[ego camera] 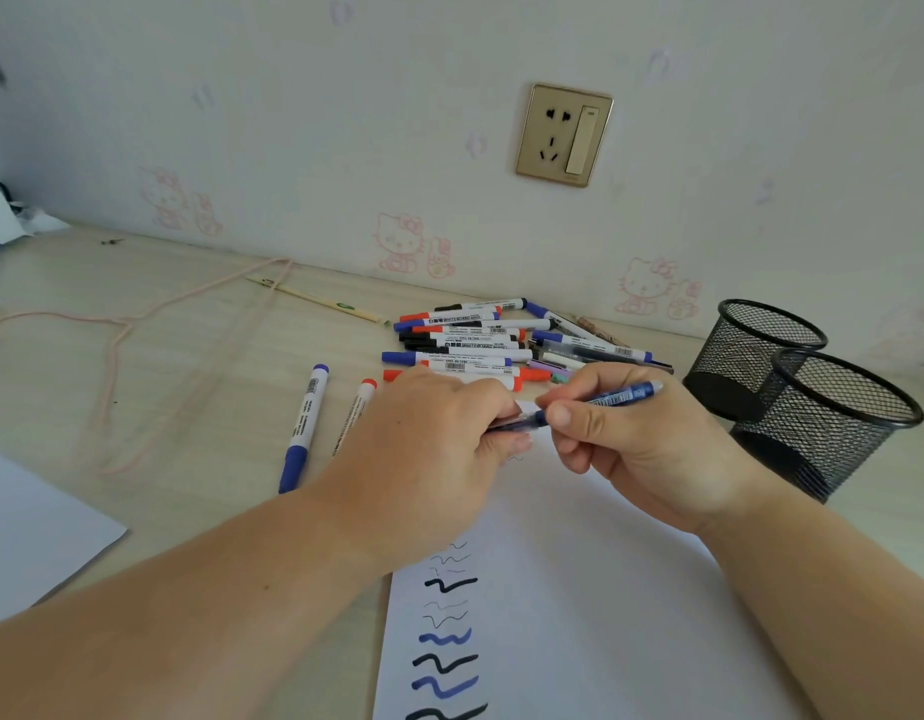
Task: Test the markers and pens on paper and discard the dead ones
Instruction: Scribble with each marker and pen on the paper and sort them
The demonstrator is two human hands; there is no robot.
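A blue pen (600, 400) was held level at mid-frame, over the top of a white paper sheet (579, 589) marked with black and blue squiggles. Behind it — a heap of markers (480, 343); two more markers (306, 423) lay left of centre.

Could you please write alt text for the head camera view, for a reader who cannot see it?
Both hands hold a blue pen over a sheet of paper marked with black and blue test squiggles: the right hand grips the barrel, the left hand its other end. Behind lie a pile of whiteboard markers and two black mesh pen cups.
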